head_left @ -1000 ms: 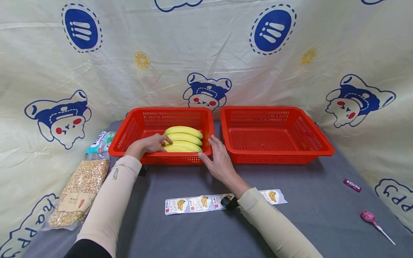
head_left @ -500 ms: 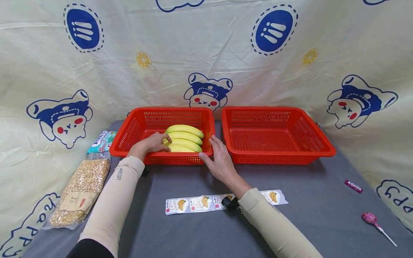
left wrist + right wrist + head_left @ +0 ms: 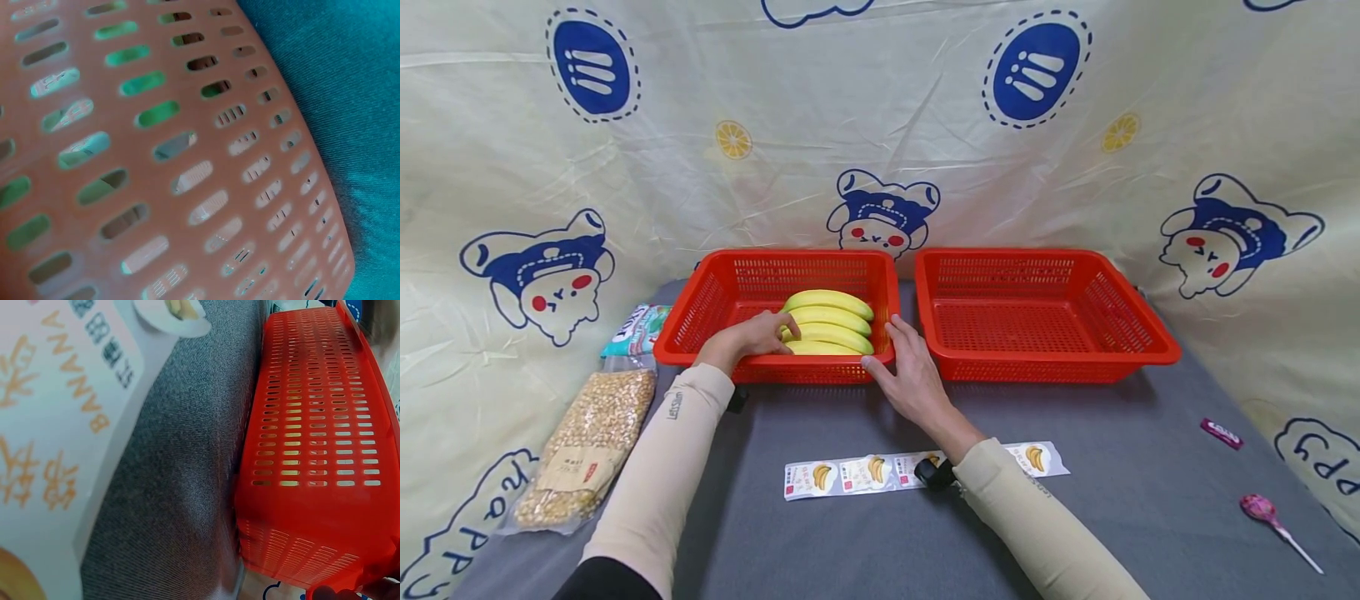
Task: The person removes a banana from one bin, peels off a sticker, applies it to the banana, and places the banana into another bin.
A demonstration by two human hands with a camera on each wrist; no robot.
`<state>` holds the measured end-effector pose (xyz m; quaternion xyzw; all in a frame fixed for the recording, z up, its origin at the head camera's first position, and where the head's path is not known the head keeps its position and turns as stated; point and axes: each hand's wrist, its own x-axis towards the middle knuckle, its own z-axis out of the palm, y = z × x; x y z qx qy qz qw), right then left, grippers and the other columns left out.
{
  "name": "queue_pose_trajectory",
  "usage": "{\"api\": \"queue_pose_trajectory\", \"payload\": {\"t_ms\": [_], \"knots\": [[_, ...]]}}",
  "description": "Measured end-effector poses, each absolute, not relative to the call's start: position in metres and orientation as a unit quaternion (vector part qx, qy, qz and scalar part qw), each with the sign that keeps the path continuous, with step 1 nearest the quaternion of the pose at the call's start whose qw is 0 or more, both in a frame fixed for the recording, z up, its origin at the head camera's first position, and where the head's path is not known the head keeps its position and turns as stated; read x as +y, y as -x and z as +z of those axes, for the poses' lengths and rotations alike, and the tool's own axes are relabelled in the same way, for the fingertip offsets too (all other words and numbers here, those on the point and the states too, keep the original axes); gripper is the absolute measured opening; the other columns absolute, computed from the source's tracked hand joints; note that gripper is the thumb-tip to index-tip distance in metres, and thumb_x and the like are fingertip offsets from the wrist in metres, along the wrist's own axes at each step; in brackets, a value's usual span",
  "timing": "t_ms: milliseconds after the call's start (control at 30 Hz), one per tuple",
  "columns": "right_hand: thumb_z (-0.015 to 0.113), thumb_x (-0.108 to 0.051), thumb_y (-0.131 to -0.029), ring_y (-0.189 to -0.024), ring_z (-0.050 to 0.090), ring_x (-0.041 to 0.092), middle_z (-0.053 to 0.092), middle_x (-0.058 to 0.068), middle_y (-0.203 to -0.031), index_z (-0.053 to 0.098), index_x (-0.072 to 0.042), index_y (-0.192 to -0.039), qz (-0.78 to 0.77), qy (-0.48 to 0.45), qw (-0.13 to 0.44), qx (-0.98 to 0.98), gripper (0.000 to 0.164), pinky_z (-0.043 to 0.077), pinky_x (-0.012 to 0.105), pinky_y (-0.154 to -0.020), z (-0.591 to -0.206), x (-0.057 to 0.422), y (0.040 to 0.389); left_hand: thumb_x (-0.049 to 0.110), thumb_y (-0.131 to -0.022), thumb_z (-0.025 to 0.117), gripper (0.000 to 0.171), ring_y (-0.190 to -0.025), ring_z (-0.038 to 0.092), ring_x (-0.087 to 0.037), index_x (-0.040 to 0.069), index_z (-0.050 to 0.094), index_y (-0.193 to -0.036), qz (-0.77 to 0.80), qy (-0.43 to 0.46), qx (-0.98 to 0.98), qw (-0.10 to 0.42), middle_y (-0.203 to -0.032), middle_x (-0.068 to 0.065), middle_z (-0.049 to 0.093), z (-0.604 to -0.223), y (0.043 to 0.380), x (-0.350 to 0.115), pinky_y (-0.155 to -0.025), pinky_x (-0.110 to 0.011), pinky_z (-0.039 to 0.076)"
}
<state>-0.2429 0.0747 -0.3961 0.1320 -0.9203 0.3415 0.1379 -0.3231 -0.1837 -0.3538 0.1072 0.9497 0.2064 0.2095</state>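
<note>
Several yellow bananas [image 3: 827,319] lie side by side in the right half of the left red basket [image 3: 752,287]. My left hand [image 3: 748,335] reaches over the front rim and holds the bananas at their left end, index finger and thumb on either side of one. The other left fingers are hidden. At the basket's front right corner, my right hand [image 3: 913,375] touches the outside, fingers along the side wall and thumb at the front rim. The left wrist view is filled by the slotted basket wall [image 3: 187,150]. Yellow shows through the basket's slots [image 3: 290,453] in the right wrist view.
A second red basket [image 3: 1022,321] stands to the right, a narrow gap between them. A strip of banana labels [image 3: 850,475] lies under my right wrist. At left are a bag of corn kernels [image 3: 587,437] and a teal packet [image 3: 638,331]; at right, a small purple packet [image 3: 1221,433] and lollipop [image 3: 1257,506].
My left hand has shifted slightly at the bananas, and the nearer ones sit a little further right. The right hand stays at the basket corner.
</note>
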Motion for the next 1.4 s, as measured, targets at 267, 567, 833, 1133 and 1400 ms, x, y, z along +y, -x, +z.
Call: {"api": "queue_pose_trajectory", "payload": {"t_ms": [267,567,833,1133,1400], "knots": [[0.067,-0.039,-0.083,-0.138,0.033,0.030,0.029,0.008,-0.153,0.038,-0.007,-0.143,0.343,-0.130,0.130,-0.921,0.074,0.035,0.050,-0.108,-0.395,0.075,0.243,0.025,-0.084,0.067,0.048,-0.111,0.048,-0.028,0.012,0.055,-0.128,0.207,-0.111,0.950,0.204,-0.126,-0.016,0.054,-0.350,0.322,-0.185,-0.099,-0.044,0.041],[0.066,-0.042,-0.083,-0.138,0.034,0.030,0.030,0.008,-0.153,0.037,-0.008,-0.143,0.335,-0.133,0.131,-0.923,0.075,0.035,0.049,-0.108,-0.394,0.075,0.243,0.024,-0.084,0.068,0.042,-0.100,0.054,-0.024,0.005,0.063,-0.121,0.240,-0.134,0.952,0.135,-0.115,-0.013,0.065,-0.346,0.316,-0.188,-0.092,-0.038,0.046],[0.066,-0.042,-0.084,-0.139,0.032,0.029,0.029,0.007,-0.154,0.036,-0.009,-0.144,0.340,-0.126,0.115,-0.925,0.075,0.034,0.051,-0.108,-0.393,0.075,0.243,0.025,-0.085,0.066,0.043,-0.100,0.053,-0.025,0.004,0.061,-0.123,0.278,-0.098,0.954,0.059,-0.114,-0.013,0.064,-0.321,0.299,-0.193,-0.086,-0.036,0.048],[0.067,-0.039,-0.083,-0.138,0.033,0.030,0.029,0.008,-0.154,0.036,-0.007,-0.144,0.337,-0.127,0.120,-0.925,0.075,0.034,0.052,-0.108,-0.392,0.076,0.243,0.027,-0.086,0.065,0.048,-0.105,0.047,-0.027,0.008,0.055,-0.129,0.334,-0.051,0.940,-0.039,-0.120,-0.014,0.052,-0.297,0.261,-0.201,-0.084,-0.038,0.049],[0.065,-0.043,-0.084,-0.138,0.033,0.029,0.029,0.007,-0.154,0.035,-0.008,-0.144,0.334,-0.124,0.113,-0.927,0.076,0.036,0.050,-0.107,-0.391,0.076,0.243,0.028,-0.086,0.066,0.047,-0.102,0.051,-0.025,0.010,0.057,-0.129,0.375,-0.057,0.916,-0.133,-0.118,-0.013,0.055,-0.302,0.220,-0.197,-0.079,-0.030,0.046]]}}
